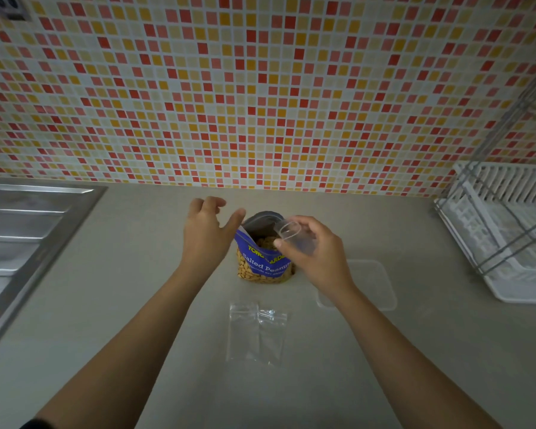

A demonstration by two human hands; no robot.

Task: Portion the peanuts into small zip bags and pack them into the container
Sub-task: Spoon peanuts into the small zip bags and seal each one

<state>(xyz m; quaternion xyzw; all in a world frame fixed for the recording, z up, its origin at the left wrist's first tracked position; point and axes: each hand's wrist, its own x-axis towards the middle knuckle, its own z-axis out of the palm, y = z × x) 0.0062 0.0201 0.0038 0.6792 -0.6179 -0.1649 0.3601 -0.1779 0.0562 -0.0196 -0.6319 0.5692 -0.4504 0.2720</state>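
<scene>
Left hand [203, 236], fingers spread, is touching the bag's [263, 264] left rim; right hand [319, 258] is pinching a cup [291, 232] over its mouth. Zip bags [256, 332] are lying apart on the surface [136, 305].

Both arms extended forward. Left hand [206, 235] relaxed, fingers spread. Right hand [314, 255] grips clear cup [291, 233].
</scene>
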